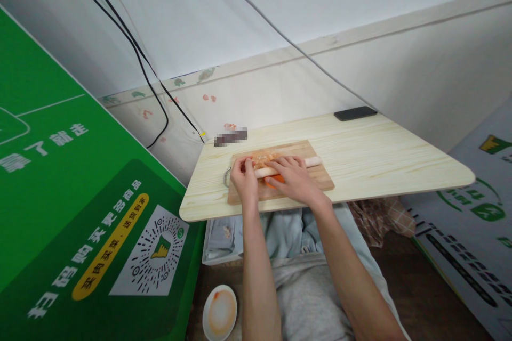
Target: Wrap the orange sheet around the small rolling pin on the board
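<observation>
A pale wooden rolling pin (264, 172) lies aslant across a wooden cutting board (322, 177). My left hand (245, 178) is closed at the pin's left end, its fingertips bent in over the board. Over the middle of the pin rests my right hand (294, 177), fingers on the far side and thumb on the near side. The pin's right end sticks out beyond this hand. Beneath the right hand shows a flat orange piece (274, 180), partly covered; its material is unclear. Light orange bits (262, 159) lie on the board behind the pin.
The board sits on a light wood-grain table (384, 154). At the table's back edge lies a black phone (355, 113), and a blurred dark item (231, 137) is at the back left. A green panel (80, 181) stands left. Below is a stained white dish (220, 311).
</observation>
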Demonstrator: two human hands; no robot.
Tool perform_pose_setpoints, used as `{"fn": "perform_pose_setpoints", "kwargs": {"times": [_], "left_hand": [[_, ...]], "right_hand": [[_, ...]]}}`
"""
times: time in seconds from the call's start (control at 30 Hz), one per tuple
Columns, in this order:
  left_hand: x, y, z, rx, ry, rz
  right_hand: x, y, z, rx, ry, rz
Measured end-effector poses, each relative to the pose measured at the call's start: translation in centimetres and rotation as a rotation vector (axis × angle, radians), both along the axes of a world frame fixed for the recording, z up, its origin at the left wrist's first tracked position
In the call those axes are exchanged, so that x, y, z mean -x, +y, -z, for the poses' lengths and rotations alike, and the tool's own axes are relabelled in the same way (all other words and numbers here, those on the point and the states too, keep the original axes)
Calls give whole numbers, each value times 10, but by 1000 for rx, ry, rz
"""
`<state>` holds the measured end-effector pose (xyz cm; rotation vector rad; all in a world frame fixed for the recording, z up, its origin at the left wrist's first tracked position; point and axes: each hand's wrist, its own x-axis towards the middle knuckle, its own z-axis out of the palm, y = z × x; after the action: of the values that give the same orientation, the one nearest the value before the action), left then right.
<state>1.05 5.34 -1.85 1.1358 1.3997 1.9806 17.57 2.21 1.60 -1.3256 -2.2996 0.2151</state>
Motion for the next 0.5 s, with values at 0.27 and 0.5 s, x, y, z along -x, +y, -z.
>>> {"fn": "perform_pose_setpoints", "kwargs": {"times": [0.27,0.5], "left_hand": [[1,0,1,-10,8,7],[0,0,0,-1,24,3]], "right_hand": [[-2,-1,-2,23,-2,-24],[-1,1,0,14,-9,-24]]}}
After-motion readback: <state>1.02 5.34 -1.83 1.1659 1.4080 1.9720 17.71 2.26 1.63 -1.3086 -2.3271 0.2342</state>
